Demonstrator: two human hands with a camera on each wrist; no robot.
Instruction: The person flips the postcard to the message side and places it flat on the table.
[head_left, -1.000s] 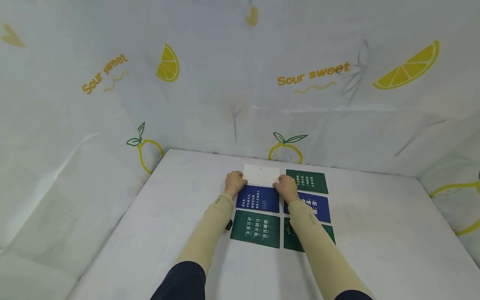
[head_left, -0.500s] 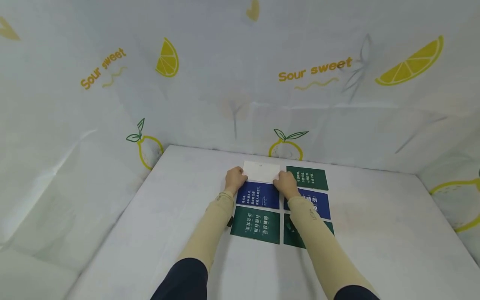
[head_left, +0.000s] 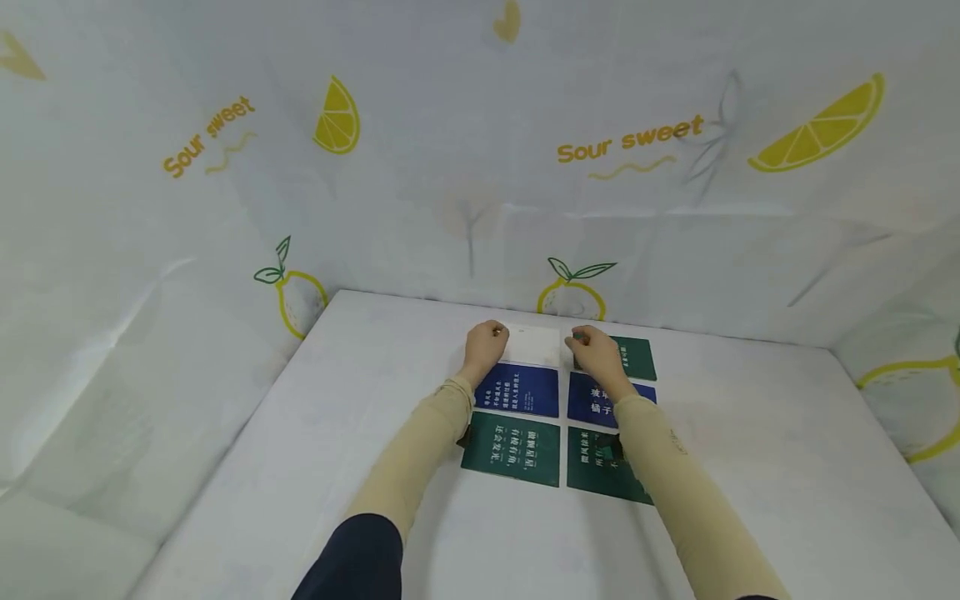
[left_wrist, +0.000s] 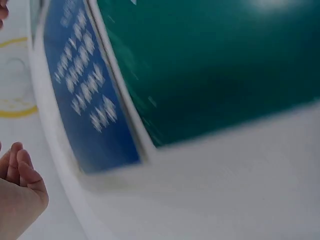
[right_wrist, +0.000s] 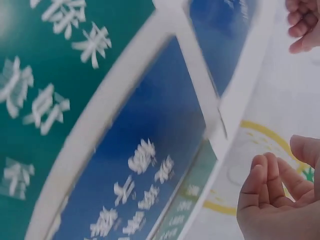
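Note:
A white card lies at the back of the left column of cards. My left hand is over its left edge, with nothing in the loosely bent fingers; the left wrist view shows the same hand raised off the cards. On the other side, my right hand overlaps the back green card. Its thumb and fingers stand apart in the right wrist view, and the hand holds nothing.
Below the white card lie a blue card and a green card. Another blue card and green card form the right column, partly under my right arm. A lemon-printed white sheet hangs behind the white table.
Both hands have let go of the white card's near corners and lifted. My right hand has moved right, over the back green card; my left has shifted slightly forward. The cards stay put.

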